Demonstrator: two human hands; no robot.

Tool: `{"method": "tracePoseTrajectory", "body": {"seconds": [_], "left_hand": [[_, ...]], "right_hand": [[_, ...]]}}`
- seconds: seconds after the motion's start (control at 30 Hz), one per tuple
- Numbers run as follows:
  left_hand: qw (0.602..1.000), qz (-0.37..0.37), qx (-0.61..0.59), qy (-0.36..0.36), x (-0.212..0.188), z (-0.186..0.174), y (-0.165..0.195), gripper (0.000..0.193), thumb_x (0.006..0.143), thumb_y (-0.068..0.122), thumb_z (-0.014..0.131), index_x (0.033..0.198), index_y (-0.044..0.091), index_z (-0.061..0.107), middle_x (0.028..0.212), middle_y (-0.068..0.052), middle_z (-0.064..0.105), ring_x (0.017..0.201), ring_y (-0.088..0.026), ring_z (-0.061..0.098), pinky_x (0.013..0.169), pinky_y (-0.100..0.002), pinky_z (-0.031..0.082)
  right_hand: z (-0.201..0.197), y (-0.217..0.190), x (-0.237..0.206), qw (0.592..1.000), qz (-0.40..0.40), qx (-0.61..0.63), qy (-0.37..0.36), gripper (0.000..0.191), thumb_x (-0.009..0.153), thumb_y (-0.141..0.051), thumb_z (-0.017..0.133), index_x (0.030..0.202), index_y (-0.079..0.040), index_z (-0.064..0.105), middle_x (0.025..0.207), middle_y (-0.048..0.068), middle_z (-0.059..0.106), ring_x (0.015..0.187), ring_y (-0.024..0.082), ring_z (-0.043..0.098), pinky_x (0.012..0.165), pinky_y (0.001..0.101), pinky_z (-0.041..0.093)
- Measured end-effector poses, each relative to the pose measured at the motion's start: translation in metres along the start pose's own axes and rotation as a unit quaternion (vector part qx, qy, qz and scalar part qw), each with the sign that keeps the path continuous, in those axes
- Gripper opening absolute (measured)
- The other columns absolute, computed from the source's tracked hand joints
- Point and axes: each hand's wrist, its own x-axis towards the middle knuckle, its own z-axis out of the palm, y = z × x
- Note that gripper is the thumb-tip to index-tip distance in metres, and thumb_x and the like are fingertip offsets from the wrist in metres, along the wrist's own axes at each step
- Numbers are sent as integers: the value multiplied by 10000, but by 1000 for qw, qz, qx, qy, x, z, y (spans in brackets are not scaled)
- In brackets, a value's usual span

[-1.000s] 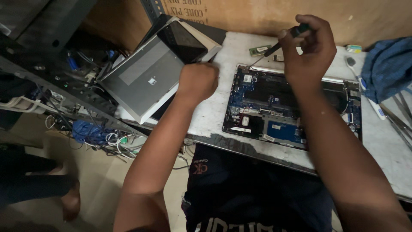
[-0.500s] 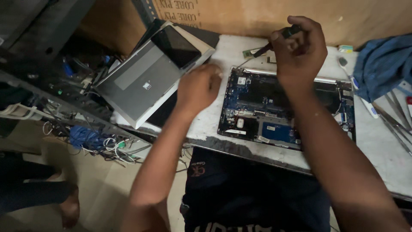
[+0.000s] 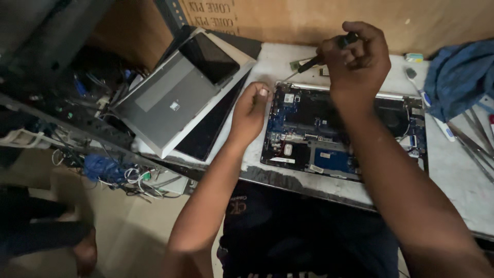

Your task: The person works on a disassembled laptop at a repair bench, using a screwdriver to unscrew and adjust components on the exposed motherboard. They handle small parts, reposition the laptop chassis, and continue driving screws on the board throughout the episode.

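An opened laptop base with its circuit board exposed lies on the white table. My right hand grips a black-handled screwdriver whose tip points down at the base's far left corner. My left hand hovers at the left edge of the base with fingers curled and pinched together; what it pinches, if anything, is too small to tell.
A stack of silver and black laptops leans at the table's left end. A blue cloth, a toothbrush and metal tools lie at the right. Tangled cables hang below left, and a cardboard box stands behind.
My left hand moved right from beside the laptop stack to the left edge of the opened base. My right hand kept the screwdriver above the far left corner.
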Motion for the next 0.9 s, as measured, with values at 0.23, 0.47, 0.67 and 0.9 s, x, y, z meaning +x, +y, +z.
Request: {"method": "tracePoseTrajectory", "body": {"seconds": [0.23,0.47,0.67,0.9], "left_hand": [[1000,-14,-23,3,-3,2,0,143,1114,143,513,1090,34,602,913,2,599,867,-69,541,807,-245,462],[999,-25,-21,-2,-5,0,5,181,1127,170,504,1072,31,606,878,5,595,828,-58,528,776,-237,462],[999,-22,-34,-9,-3,0,5,194,1116,180,513,1074,18,613,896,4,631,834,-54,566,783,-238,475],[998,-22,-54,-6,-4,2,2,183,1108,162,542,1042,6,611,864,7,622,802,-48,559,739,-236,473]], "right_hand": [[4,-6,-1,998,21,49,-24,265,1141,102,684,1332,15,522,1006,167,724,899,190,745,813,295,628],[4,-9,-1,998,21,44,-26,279,1139,92,700,1331,10,514,1025,162,730,911,194,756,831,307,644],[5,-9,-1,999,15,39,-34,266,1160,94,684,1349,16,514,1037,169,725,926,192,749,831,306,636],[5,-11,-2,1000,8,11,-28,304,1110,133,730,1317,23,537,959,150,700,832,163,722,740,261,586]]}}
